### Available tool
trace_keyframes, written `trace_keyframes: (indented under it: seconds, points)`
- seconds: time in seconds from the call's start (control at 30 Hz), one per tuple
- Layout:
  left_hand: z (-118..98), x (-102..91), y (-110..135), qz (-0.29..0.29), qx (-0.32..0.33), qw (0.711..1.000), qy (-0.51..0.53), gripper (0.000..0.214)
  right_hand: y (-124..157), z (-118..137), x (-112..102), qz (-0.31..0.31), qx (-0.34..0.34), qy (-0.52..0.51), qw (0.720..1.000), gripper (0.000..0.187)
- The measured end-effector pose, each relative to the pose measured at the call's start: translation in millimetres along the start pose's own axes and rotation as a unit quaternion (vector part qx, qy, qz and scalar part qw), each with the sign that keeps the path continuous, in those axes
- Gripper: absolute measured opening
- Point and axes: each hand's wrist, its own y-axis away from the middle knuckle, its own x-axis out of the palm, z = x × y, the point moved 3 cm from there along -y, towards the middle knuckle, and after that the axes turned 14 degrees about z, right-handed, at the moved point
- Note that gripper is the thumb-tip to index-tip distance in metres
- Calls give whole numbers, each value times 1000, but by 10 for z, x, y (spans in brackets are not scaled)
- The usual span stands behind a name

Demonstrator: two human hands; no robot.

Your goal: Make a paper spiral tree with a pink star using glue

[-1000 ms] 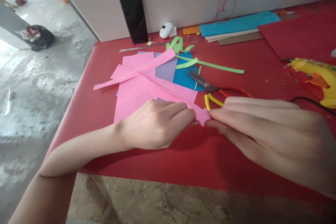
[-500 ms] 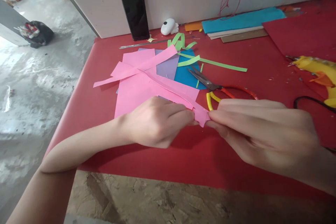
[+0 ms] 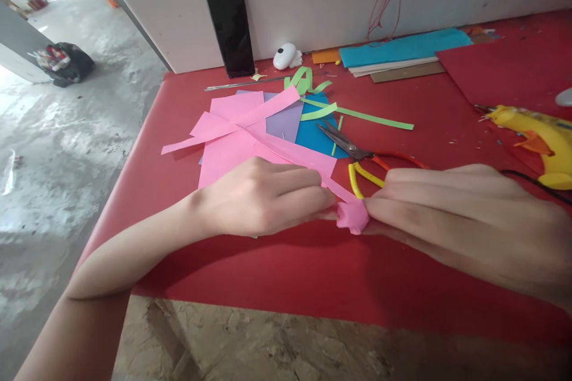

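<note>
My left hand (image 3: 263,196) and my right hand (image 3: 451,214) meet fingertip to fingertip over the red table (image 3: 313,274). Between them they pinch the end of a long pink paper strip (image 3: 353,216), which is bunched into a small roll there. The strip runs back up and left across a pile of pink paper sheets (image 3: 227,149). Both hands have their fingers pressed together on the strip. Scissors with red and yellow handles (image 3: 361,158) lie just behind my fingertips.
Purple (image 3: 283,122) and blue (image 3: 315,134) sheets lie under the pink ones, with green paper strips (image 3: 357,113) behind. A yellow glue gun (image 3: 536,134) lies at the right. A black phone (image 3: 227,21) leans on the wall beside a small white object (image 3: 286,55). Stacked card (image 3: 402,50) lies far right.
The pinched end of the pink strip has gone from a flat folded tip to a rounder rolled bunch. Both hands have stayed together, shifting slightly right and down.
</note>
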Motion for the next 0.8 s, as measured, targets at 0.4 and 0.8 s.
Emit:
trace_keyframes:
  seconds: [0.4, 0.8]
  points:
    - [-71, 70, -21, -2, -51, 995, -81, 20, 27, 46, 112, -51, -17, 173, 983, 30]
    - [-124, 191, -11, -83, -15, 996, -35, 25, 71, 105, 103, -6, -74, 63, 995, 32]
